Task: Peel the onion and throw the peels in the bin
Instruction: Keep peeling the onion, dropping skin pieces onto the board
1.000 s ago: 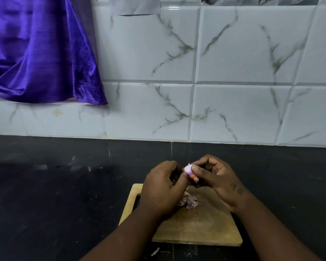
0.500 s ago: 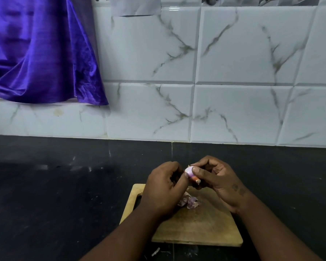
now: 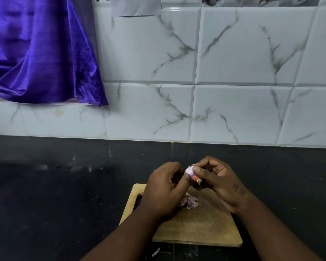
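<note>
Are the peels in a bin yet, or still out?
Out: a small pile of peels lies loose on the cutting board.

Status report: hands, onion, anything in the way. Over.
Left hand and right hand both grip small pink-white onion over wooden cutting board. Purple peel scraps on board. No bin in view.

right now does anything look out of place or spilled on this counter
One small thing: a pale scrap, probably peel, lies on the black counter just off the near edge of the cutting board, while the other peels sit piled on the board. Otherwise nothing stands out.
</note>
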### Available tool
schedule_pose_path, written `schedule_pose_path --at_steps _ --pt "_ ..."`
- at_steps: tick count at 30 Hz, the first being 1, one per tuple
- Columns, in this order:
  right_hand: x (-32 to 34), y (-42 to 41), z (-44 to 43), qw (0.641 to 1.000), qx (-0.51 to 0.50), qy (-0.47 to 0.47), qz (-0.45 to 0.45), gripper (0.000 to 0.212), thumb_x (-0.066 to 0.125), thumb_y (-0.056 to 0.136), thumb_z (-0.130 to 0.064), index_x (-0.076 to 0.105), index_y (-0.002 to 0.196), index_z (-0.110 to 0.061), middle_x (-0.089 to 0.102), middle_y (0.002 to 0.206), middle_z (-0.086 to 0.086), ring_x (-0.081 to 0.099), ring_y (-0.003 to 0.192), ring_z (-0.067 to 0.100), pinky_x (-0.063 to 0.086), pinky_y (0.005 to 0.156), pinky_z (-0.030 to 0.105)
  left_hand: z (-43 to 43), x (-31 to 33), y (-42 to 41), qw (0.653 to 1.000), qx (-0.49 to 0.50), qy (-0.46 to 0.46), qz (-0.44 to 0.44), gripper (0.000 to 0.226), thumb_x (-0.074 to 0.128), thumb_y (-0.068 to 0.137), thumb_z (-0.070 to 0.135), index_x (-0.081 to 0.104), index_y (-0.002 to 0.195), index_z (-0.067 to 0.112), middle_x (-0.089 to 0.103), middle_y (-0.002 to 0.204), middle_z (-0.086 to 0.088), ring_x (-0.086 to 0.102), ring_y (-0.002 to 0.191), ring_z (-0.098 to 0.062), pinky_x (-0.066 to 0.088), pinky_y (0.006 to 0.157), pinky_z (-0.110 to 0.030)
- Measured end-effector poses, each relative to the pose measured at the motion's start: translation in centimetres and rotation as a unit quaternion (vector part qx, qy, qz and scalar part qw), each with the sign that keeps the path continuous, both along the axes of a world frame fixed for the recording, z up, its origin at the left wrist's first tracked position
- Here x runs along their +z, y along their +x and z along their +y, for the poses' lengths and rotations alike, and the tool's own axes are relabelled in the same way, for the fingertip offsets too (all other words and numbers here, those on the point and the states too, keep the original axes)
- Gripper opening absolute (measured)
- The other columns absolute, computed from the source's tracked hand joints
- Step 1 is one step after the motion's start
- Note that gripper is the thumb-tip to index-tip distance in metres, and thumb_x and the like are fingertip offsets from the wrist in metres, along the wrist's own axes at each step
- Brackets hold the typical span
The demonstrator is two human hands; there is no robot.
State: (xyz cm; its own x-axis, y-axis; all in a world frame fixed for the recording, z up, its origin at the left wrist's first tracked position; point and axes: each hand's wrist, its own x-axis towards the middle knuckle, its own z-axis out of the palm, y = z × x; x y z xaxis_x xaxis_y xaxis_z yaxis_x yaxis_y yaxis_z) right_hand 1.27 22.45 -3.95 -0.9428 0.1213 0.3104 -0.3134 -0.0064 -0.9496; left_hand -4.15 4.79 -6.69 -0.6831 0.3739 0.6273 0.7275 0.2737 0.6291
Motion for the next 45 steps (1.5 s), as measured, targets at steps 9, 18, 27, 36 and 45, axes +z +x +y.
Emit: schedule_pose_path --at_steps 9,18,27,36,45 --pt "-0.2 -0.2 -0.1 0.999 0.004 -0.038 -0.009 0.012 0.078 0.078 -0.015 0.074 0.088 -0.008 0.076 0.101 0.021 0.072 0.090 0.032 0.061 0.077 0.041 0.0 0.0 -0.3 0.999 0.036 0.022 -0.007 0.023 0.058 0.098 0.020 0.055 0.076 0.027 0.054 0.072 0.006 0.052 0.068 -0.013 0.040 0.058 -0.028" --pt "-0.1 -0.2 0.1 0.998 0.017 -0.066 -0.007 0.019 0.079 0.076 -0.015 0.075 0.092 -0.007 0.075 0.104 0.020 0.073 0.092 0.030 0.062 0.079 0.040 0.2 0.0 -0.2 0.998 0.056 0.006 -0.004 0.016 0.061 0.100 0.018 0.056 0.086 0.026 0.057 0.080 0.007 0.055 0.073 -0.012 0.048 0.063 -0.037" --pt "-0.1 -0.2 0.3 0.999 0.001 -0.048 -0.004 0.023 0.077 0.077 -0.014 0.072 0.098 -0.004 0.077 0.104 0.017 0.074 0.093 0.027 0.062 0.084 0.041 -0.1 0.3 0.4 1.000 0.002 0.030 0.006 0.018 0.051 0.103 0.032 0.056 0.086 0.031 0.055 0.078 0.010 0.055 0.074 -0.014 0.043 0.062 -0.029" --pt "-0.2 -0.3 0.4 0.998 0.019 -0.061 0.000 0.025 0.080 0.078 -0.016 0.073 0.098 -0.003 0.075 0.103 0.020 0.073 0.089 0.028 0.063 0.077 0.038 0.2 0.0 -0.1 0.998 0.056 0.007 -0.009 0.020 0.057 0.102 0.021 0.051 0.084 0.026 0.054 0.078 0.006 0.052 0.072 -0.014 0.044 0.061 -0.038" --pt "-0.6 -0.5 0.5 0.999 0.020 -0.050 0.006 0.029 0.076 0.079 -0.008 0.072 0.105 0.002 0.074 0.110 0.025 0.073 0.099 0.033 0.059 0.090 0.045 0.0 0.3 0.3 1.000 0.024 0.011 -0.016 0.028 0.047 0.097 0.048 0.056 0.080 0.028 0.057 0.075 0.005 0.055 0.072 -0.016 0.047 0.063 -0.046"
